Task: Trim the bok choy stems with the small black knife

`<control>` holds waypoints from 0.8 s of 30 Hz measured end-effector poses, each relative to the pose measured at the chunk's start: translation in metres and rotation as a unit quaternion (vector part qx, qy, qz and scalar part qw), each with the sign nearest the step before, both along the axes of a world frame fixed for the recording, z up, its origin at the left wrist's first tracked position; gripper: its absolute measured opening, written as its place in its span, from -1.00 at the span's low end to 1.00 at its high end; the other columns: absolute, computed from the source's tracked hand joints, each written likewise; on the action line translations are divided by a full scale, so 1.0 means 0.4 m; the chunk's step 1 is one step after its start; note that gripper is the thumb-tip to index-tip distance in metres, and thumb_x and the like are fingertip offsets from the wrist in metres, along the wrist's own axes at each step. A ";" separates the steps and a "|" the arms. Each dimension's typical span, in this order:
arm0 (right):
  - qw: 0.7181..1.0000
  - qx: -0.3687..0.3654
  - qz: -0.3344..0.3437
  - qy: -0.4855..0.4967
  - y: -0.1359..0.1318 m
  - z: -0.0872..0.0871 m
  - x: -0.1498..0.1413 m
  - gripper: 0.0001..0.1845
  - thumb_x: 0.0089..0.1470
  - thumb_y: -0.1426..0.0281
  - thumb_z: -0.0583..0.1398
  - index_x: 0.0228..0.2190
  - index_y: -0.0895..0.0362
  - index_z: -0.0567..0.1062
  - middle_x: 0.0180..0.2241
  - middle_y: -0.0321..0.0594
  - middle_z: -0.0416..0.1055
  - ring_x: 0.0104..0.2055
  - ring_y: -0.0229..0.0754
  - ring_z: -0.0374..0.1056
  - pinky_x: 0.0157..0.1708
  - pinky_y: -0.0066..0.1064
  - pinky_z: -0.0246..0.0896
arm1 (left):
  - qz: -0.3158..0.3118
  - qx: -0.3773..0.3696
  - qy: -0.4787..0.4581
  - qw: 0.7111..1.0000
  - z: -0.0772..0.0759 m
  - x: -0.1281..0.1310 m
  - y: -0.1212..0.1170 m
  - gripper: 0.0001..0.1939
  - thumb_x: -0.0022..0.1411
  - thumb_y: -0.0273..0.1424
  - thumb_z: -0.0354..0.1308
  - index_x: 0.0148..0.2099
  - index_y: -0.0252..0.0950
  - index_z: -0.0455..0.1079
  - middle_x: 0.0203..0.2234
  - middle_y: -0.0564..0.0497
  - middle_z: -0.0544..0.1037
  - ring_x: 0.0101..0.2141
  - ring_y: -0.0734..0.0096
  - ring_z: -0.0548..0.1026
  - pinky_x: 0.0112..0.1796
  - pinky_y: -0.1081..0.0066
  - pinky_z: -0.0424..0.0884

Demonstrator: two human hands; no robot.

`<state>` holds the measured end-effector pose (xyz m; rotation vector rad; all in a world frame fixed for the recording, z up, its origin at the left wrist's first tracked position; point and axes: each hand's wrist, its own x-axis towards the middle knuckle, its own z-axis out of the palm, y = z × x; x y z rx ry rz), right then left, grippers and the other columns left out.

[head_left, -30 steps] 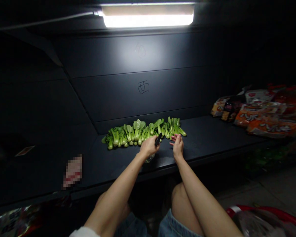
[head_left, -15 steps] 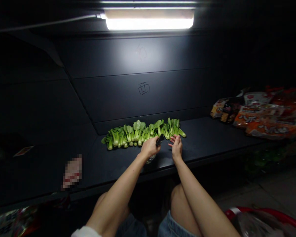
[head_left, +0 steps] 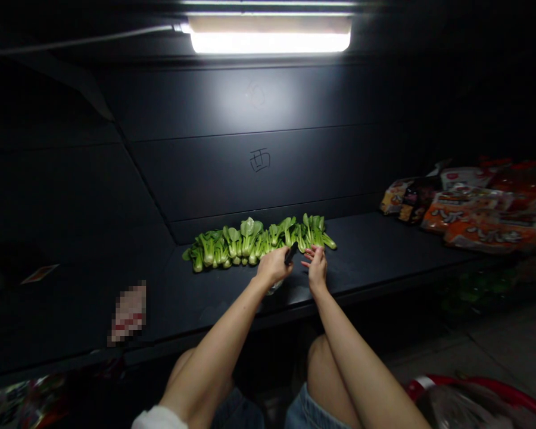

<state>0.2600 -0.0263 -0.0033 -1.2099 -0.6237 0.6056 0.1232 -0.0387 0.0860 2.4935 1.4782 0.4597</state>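
Observation:
A row of green bok choy (head_left: 250, 238) lies along the back of the dark shelf (head_left: 366, 250), leaves toward the back panel and pale stems toward me. My left hand (head_left: 273, 267) is closed around a spray bottle (head_left: 291, 253); its black head sticks out past the fingers, and part of a clear body shows beneath the hand. My right hand (head_left: 316, 268) is just to the right, holding nothing, fingers apart and slightly curled. It is close in front of the right end of the bok choy.
Bagged packaged foods (head_left: 482, 208) are piled on the shelf at right. A lit lamp (head_left: 270, 36) hangs above, with a white cable running left. A small card (head_left: 40, 273) and a blurred-out item (head_left: 128, 313) are at left. A red-rimmed container (head_left: 486, 384) stands at lower right.
My right hand has shifted slightly left, closer to the black head of the spray bottle. My left hand has hardly moved, and the bok choy stays put.

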 end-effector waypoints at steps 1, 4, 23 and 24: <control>1.000 -0.002 0.000 0.001 0.001 0.001 -0.004 -0.28 0.07 -0.19 -0.14 -0.13 0.12 0.40 -0.19 -0.04 0.48 -0.19 -0.10 0.43 -0.48 -0.42 0.37 | 0.001 0.002 0.003 1.000 0.001 0.001 0.001 -0.74 0.17 -0.34 0.10 -0.07 -0.18 0.42 -0.22 -0.06 0.60 -0.21 0.22 0.56 -0.24 0.40 0.39; 1.000 -0.009 0.003 0.001 0.003 0.003 -0.012 -0.25 0.07 -0.19 -0.16 -0.12 0.14 0.40 -0.17 0.01 0.47 -0.18 -0.09 0.44 -0.47 -0.41 0.38 | 0.003 0.007 0.018 1.000 0.006 0.005 0.002 -0.75 0.16 -0.32 0.11 -0.09 -0.19 0.43 -0.23 -0.08 0.60 -0.21 0.18 0.56 -0.25 0.37 0.39; 0.999 -0.009 0.030 -0.004 0.022 0.001 -0.033 -0.19 0.07 -0.18 -0.16 0.01 0.18 0.37 -0.04 0.09 0.45 -0.09 -0.03 0.45 -0.31 -0.32 0.38 | 0.077 0.016 0.029 0.996 0.005 -0.109 0.015 -0.76 0.21 -0.29 0.07 -0.09 -0.18 0.41 -0.23 -0.09 0.60 -0.21 0.17 0.56 -0.25 0.38 0.38; 0.999 -0.012 0.032 -0.004 0.021 0.003 -0.032 -0.18 0.07 -0.18 -0.16 0.02 0.19 0.36 -0.03 0.10 0.44 -0.08 -0.03 0.44 -0.30 -0.31 0.38 | 0.080 0.015 0.030 0.996 0.003 -0.112 0.016 -0.76 0.21 -0.29 0.07 -0.08 -0.18 0.41 -0.23 -0.09 0.60 -0.21 0.18 0.56 -0.25 0.38 0.38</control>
